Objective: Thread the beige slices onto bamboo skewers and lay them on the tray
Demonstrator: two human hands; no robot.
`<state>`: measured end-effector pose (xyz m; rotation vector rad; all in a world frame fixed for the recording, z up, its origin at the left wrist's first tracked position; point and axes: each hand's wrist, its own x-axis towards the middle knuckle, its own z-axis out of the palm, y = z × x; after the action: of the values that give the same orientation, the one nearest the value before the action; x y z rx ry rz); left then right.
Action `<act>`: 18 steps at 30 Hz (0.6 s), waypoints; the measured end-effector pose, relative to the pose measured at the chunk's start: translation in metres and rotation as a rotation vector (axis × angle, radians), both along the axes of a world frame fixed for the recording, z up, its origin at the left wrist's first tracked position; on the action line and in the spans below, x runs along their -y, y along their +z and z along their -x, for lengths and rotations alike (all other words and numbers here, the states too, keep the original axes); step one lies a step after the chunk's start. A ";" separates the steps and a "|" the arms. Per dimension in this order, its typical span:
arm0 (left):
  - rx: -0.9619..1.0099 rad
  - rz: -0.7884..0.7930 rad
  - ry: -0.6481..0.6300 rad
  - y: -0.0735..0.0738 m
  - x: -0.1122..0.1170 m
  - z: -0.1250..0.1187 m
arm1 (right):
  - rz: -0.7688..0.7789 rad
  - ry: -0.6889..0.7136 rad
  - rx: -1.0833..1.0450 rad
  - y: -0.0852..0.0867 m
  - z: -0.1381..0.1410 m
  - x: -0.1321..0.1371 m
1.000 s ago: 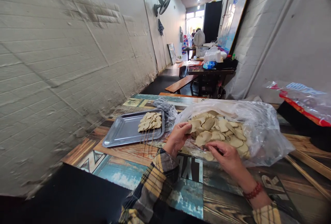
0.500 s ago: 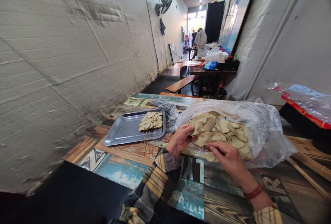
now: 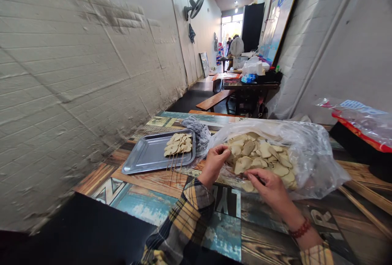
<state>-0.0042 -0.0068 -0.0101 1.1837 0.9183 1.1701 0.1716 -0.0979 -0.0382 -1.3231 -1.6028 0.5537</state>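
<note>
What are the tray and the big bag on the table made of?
The tray looks like brushed metal, likely stainless steel: grey, dull sheen, raised rim. The bag looks like thin clear plastic film: see-through, crinkled, with glossy highlights.

A person in plaid sleeves is working both hands at the mouth of a clear plastic bag heaped with pale, flat slices on a painted wooden table. The left hand is curling its fingers against the pile's near edge; the right hand is hovering palm down just beside it. Further left, a metal tray is carrying a few skewered slices.
</note>
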 end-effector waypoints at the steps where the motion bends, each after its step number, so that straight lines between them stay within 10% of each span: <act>1: -0.015 -0.015 0.004 0.000 0.000 0.000 | 0.008 0.002 0.002 0.000 0.000 0.000; 18: -0.169 -0.115 -0.054 0.004 -0.002 0.004 | 0.129 0.018 -0.084 -0.003 -0.001 -0.001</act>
<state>-0.0079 -0.0045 -0.0065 1.4089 0.9489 1.1038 0.1723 -0.0970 -0.0407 -1.3626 -1.5326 0.7250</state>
